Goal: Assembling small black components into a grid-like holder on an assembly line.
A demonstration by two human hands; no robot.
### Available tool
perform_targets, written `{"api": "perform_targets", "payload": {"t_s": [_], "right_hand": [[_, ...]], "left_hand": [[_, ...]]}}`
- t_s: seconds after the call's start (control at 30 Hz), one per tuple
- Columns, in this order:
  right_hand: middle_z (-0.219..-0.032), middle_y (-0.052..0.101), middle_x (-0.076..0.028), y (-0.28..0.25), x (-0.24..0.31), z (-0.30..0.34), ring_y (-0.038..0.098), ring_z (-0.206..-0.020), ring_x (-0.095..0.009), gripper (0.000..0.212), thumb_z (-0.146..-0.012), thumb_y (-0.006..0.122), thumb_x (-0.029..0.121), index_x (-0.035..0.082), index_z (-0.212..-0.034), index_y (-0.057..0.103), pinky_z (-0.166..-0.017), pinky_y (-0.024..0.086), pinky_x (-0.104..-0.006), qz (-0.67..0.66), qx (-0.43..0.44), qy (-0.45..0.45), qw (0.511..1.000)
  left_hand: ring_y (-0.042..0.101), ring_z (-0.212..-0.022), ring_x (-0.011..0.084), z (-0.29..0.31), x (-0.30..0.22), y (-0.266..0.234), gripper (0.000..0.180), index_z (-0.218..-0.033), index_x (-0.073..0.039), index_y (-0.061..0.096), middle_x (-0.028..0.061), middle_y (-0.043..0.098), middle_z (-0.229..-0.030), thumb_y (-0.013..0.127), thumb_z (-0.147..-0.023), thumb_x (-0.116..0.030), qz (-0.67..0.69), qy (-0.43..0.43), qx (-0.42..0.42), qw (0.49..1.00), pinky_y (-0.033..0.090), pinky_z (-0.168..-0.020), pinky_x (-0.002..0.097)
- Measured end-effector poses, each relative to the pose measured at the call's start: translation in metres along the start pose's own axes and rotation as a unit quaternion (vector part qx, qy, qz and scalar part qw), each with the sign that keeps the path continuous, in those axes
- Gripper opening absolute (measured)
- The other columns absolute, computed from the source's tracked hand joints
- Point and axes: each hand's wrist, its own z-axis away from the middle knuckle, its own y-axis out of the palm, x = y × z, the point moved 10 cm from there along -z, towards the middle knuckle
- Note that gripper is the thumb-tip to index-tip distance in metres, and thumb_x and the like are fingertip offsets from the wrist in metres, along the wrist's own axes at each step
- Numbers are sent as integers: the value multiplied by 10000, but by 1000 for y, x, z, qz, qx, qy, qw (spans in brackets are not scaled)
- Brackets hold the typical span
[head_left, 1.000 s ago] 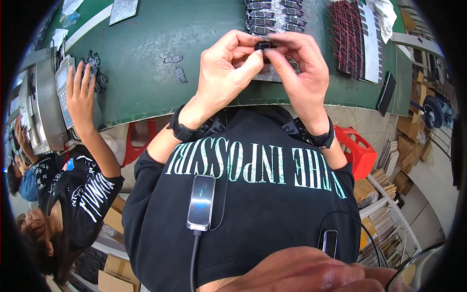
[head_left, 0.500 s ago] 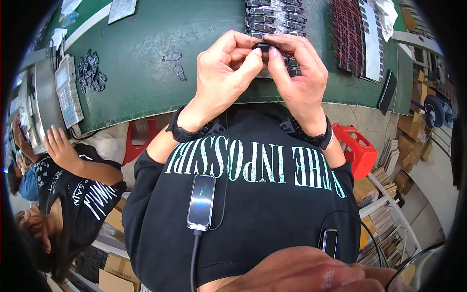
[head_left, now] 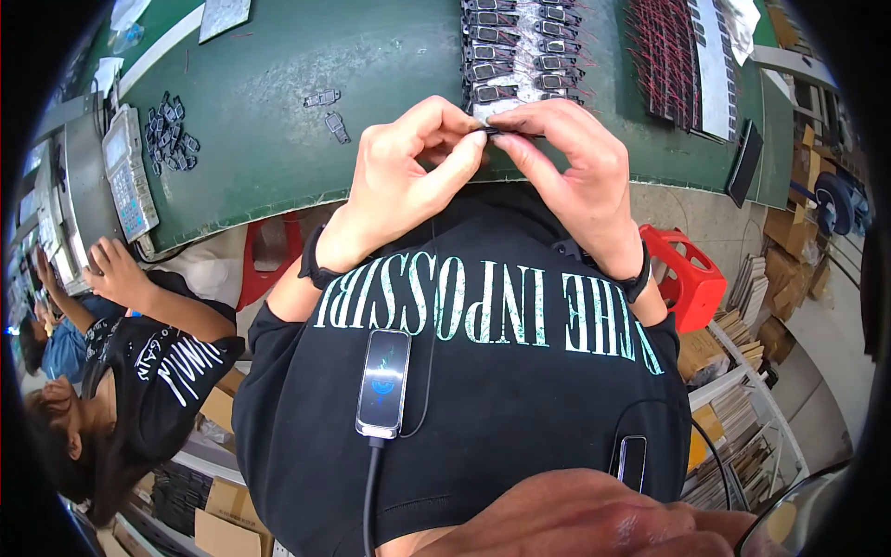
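Observation:
Just over the near edge of the green workbench (head_left: 390, 191), my left hand (head_left: 408, 169) and my right hand (head_left: 580, 172) meet fingertip to fingertip. Both pinch one small black part (head_left: 493, 131), mostly covered by my fingers; its exact kind does not show. Beyond my hands, a pale strip (head_left: 526, 60) bears two rows of small black framed parts (head_left: 495, 56) with thin red wires. Two loose black parts of similar look, one lying across (head_left: 323, 97) and one lying lengthwise (head_left: 337, 127), rest on the bench left of my hands.
A pile of black parts (head_left: 172, 137) lies at the left, beside a grey keypad device (head_left: 130, 172). To the right are dense red-wired pieces (head_left: 664, 65) on a pale board (head_left: 713, 74) and a black slab (head_left: 745, 163). A red stool (head_left: 685, 278) stands right; another person (head_left: 162, 343) sits left.
My hands have come down toward my body with the black part, uncovering more of the rows. The part now shows as a thinner dark edge. The other person's hand has shifted slightly.

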Motion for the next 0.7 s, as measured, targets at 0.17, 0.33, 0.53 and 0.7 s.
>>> {"api": "perform_targets", "payload": {"t_s": [0.17, 0.33, 0.53, 0.7], "right_hand": [[-953, 704, -104, -44, 1, 9, 676, -889, -212, 188, -815, 712, 5, 24, -1002, 717, -794, 515, -292, 78, -135, 7, 988], [-1022, 686, -86, -70, -15, 21, 638, -943, -155, 178, -880, 660, 0, -15, -1054, 696, -842, 490, -262, 65, -139, 47, 987], [-1046, 668, -62, -99, -27, 25, 607, -956, -108, 173, -916, 632, -3, -36, -1079, 682, -849, 470, -235, 84, -139, 82, 983], [-1003, 675, -39, -166, -28, 15, 604, -920, -87, 181, -947, 603, 33, -30, -1101, 675, -831, 458, -210, 122, -141, 125, 974]], "left_hand": [[600, -554, 75, -4, 35, 2, 158, -913, -4, 561, 58, 656, -701, 609, -958, -148, 33, -208, 39, 977, 449, -481, 178], [576, -516, 68, -12, 49, 5, 257, -822, -23, 551, 48, 636, -629, 632, -936, -238, 56, -244, 55, 967, 410, -423, 208], [534, -508, 55, -18, 43, 12, 269, -788, -46, 527, 17, 590, -592, 636, -944, -236, 29, -253, 98, 962, 386, -447, 192], [500, -507, 41, -18, 34, 14, 275, -768, -57, 514, -10, 557, -582, 635, -951, -223, 37, -240, 99, 965, 376, -461, 189]]}}
